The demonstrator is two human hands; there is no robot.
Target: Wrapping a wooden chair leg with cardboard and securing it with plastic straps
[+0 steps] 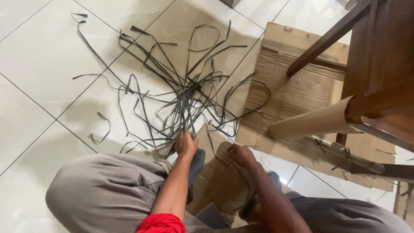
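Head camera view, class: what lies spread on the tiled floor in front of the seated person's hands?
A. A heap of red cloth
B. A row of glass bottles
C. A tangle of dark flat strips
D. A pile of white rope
C: a tangle of dark flat strips fans out over the pale tiled floor, and the left hand reaches into its near edge.

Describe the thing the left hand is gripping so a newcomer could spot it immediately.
Start at the white tiled floor in front of the seated person. The left hand grips the near end of a tangle of thin dark strips spread across the tiles. Unlike the flat brown cardboard beside it, it is black, narrow and looping.
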